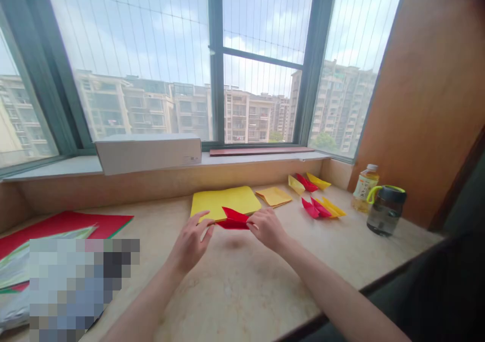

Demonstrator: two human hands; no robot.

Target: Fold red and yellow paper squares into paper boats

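A folded red paper (234, 218) is held just above the stone countertop (242, 281) between both hands. My left hand (190, 243) pinches its left end with thumb and fingers. My right hand (267, 228) grips its right end, fingers curled. Directly behind the red paper lies a stack of yellow sheets (224, 201). To the right sit a smaller folded yellow sheet (273, 196) and several finished red and yellow folded shapes (321, 207), with more of them (307, 182) near the wall.
A pile of red sheets (64, 225) lies at the left, with a blurred patch in front. A long white box (147, 153) rests on the window ledge. A tea bottle (362, 187) and a dark-lidded water bottle (385, 209) stand at the right by the wall.
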